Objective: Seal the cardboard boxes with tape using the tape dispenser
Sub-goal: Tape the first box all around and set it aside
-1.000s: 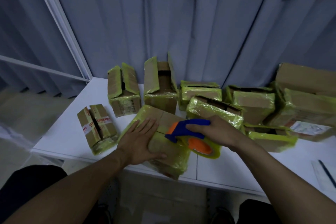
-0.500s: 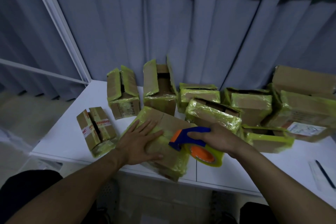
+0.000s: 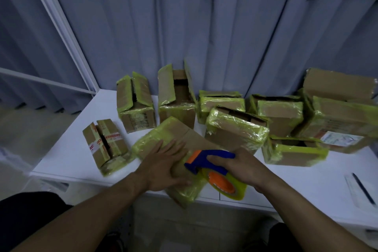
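A flat cardboard box (image 3: 180, 135) wrapped in yellowish tape lies at the front edge of the white table (image 3: 67, 153), its near corner hanging over the edge. My left hand (image 3: 165, 166) presses flat on its top with fingers spread. My right hand (image 3: 243, 168) grips the blue handle of the tape dispenser (image 3: 212, 168), whose orange-cored roll of yellowish tape sits at the box's right near side. The dispenser's front end touches the box top beside my left hand.
Several other taped cardboard boxes crowd the back and right of the table, two with flaps standing up (image 3: 177, 96). A small box with red-printed tape (image 3: 105, 146) lies at the left. A pen on paper (image 3: 361, 187) is at the far right. Curtains hang behind.
The dispenser has slid toward me along the box top, nearer the front edge. My left hand stays pressed on the box, now closer to the dispenser.
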### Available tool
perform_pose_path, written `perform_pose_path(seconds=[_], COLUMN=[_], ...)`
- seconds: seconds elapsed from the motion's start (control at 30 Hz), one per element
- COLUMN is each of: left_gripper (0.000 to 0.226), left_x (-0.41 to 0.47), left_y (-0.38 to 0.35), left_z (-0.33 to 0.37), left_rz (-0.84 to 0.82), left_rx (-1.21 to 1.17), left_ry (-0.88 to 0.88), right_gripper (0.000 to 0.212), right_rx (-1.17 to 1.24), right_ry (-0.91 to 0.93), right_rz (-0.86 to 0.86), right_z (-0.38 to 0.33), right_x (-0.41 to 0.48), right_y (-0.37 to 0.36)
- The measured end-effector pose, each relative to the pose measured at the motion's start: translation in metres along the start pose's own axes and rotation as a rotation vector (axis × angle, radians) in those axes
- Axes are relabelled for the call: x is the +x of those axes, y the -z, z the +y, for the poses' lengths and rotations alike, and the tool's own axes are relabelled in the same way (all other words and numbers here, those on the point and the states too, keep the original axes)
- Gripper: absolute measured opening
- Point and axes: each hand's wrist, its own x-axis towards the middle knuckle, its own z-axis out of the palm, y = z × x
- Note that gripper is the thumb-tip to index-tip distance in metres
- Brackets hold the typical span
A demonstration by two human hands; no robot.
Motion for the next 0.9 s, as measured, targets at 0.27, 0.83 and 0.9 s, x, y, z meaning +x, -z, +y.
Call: perform_pose_path(seconds=[0.27, 0.83, 0.9], left_gripper=[0.115, 0.116, 0.116], left_x=[-0.005, -0.005, -0.005], left_y=[-0.010, -0.008, -0.007], left_z=[0.005, 0.007, 0.009], left_rz=[0.014, -0.025, -0.030], left_rx=[0.080, 0.088, 0.102], left_ry=[0.044, 0.053, 0.046], right_gripper=[0.057, 0.045, 0.043], right_rx=[0.074, 0.113, 0.099], right_ry=[-0.012, -0.045, -0.055], right_rz=[0.018, 0.006, -0.002], right_z=[0.011, 0.042, 0.044], right_x=[-0.021, -0.061, -0.062], right_y=[-0.013, 0.009, 0.009])
